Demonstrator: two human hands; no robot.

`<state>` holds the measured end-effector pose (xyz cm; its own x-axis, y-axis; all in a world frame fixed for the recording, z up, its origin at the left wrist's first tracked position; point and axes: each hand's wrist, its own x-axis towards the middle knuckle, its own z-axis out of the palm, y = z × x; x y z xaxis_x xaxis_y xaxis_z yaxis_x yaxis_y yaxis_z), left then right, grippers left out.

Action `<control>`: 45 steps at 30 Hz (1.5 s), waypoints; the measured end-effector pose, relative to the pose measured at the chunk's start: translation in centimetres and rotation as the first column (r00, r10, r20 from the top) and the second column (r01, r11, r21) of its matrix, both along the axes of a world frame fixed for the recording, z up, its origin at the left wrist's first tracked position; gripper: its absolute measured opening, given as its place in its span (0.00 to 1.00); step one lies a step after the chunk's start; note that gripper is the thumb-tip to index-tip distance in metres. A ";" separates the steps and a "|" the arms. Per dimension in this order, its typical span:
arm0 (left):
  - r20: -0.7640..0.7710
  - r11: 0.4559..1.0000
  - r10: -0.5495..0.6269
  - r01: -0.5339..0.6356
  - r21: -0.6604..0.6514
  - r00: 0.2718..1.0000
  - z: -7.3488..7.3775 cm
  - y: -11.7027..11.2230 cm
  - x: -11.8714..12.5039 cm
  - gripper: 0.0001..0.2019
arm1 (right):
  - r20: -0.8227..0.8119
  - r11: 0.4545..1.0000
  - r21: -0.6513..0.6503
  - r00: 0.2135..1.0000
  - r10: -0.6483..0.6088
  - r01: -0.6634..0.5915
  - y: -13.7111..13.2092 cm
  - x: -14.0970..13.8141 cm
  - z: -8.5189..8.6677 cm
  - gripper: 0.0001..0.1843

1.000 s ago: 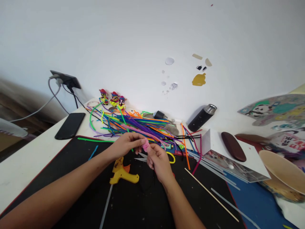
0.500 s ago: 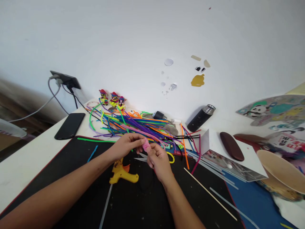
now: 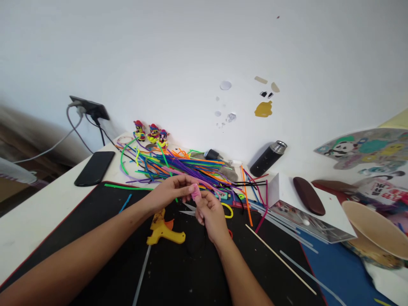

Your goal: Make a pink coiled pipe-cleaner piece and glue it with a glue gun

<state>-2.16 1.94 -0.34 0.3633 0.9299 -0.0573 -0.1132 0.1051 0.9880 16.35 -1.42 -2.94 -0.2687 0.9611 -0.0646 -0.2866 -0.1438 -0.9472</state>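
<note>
Between my two hands is a small pink coil (image 3: 195,193), which looks like tightly bent pipe cleaner. My left hand (image 3: 177,192) pinches its upper left side with thumb and fingers. From the lower right, my right hand (image 3: 210,214) grips the same coil between thumb and forefinger. Below my hands on the black mat (image 3: 178,276) lies a yellow hot glue gun (image 3: 164,233) with a glue stick (image 3: 142,274) in its back end. Scissors (image 3: 188,210) lie partly hidden behind my right hand. Just beyond is a heap of coloured pipe cleaners (image 3: 194,165).
Several toy figures (image 3: 153,133) stand by the wall. A black phone (image 3: 94,168) lies at the left. To the right are a black thermos (image 3: 267,158), a white box (image 3: 283,191) bearing a dark red case (image 3: 309,195), a wooden stick (image 3: 280,259) and clear glue sticks (image 3: 296,231).
Both hands keep hold of the pink coil and have barely moved. The whole view has shifted very slightly.
</note>
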 end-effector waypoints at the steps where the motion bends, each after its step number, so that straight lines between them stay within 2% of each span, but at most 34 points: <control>1: -0.007 1.000 -0.001 0.001 0.001 1.000 0.1 0.0 0.0 0.21 | 0.001 1.000 0.004 1.000 -0.001 0.001 0.0 0.0 0.0 0.25; 9: -0.063 1.000 -0.010 0.011 0.013 0.998 0.9 -0.4 0.4 0.22 | -0.001 1.000 0.008 1.000 -0.003 0.003 0.0 0.0 -0.2 0.25; 17: -0.047 0.998 0.063 -0.061 0.030 0.997 0.9 -0.3 0.3 0.23 | -0.050 0.999 -0.032 0.999 0.019 -0.021 -0.1 0.0 -0.1 0.27; 35: -0.068 0.998 0.040 -0.036 0.051 0.997 0.7 -0.3 0.1 0.20 | -0.015 1.000 -0.013 1.000 0.012 -0.013 0.1 0.0 -0.1 0.25; 40: -0.087 0.999 0.037 -0.034 0.027 0.996 1.3 -0.5 0.3 0.23 | -0.021 1.000 -0.007 1.000 0.007 -0.007 0.0 0.0 0.0 0.26; 45: -0.096 0.992 0.111 -0.104 0.072 0.989 2.6 -0.5 -0.2 0.21 | -0.015 1.000 -0.002 1.000 0.014 -0.014 -0.2 -0.1 0.3 0.28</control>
<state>-2.34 1.43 2.25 0.2568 0.9662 -0.0246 -0.0212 0.0311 0.9993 16.29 -1.61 -2.61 -0.2833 0.9570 -0.0621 -0.2988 -0.1496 -0.9425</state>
